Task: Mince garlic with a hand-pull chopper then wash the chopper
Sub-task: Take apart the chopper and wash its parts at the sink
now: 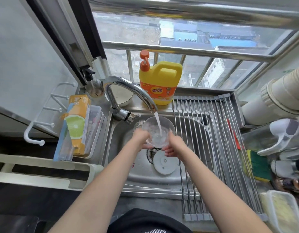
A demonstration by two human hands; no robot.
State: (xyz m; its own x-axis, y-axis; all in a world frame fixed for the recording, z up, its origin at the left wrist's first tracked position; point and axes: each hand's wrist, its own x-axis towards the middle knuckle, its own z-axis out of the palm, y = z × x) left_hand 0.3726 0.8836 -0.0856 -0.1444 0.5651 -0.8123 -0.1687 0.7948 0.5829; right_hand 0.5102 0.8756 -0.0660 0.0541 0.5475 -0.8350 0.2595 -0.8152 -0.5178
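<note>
The clear chopper bowl (158, 131) is held over the steel sink (142, 180) under running water from the tap (128, 91). My left hand (143, 139) grips the bowl's left side. My right hand (173, 146) cups its right side and underside. Water splashes inside the bowl. The chopper's white round lid (165, 163) lies in the sink basin beside the drain (151, 153), below the bowl.
A yellow dish-soap jug (160, 84) stands behind the sink. A roll-up drying rack (212, 148) covers the sink's right part. A green-yellow sponge (258, 167) and a tub of minced garlic (283, 212) sit at right. A carton box (78, 125) stands at left.
</note>
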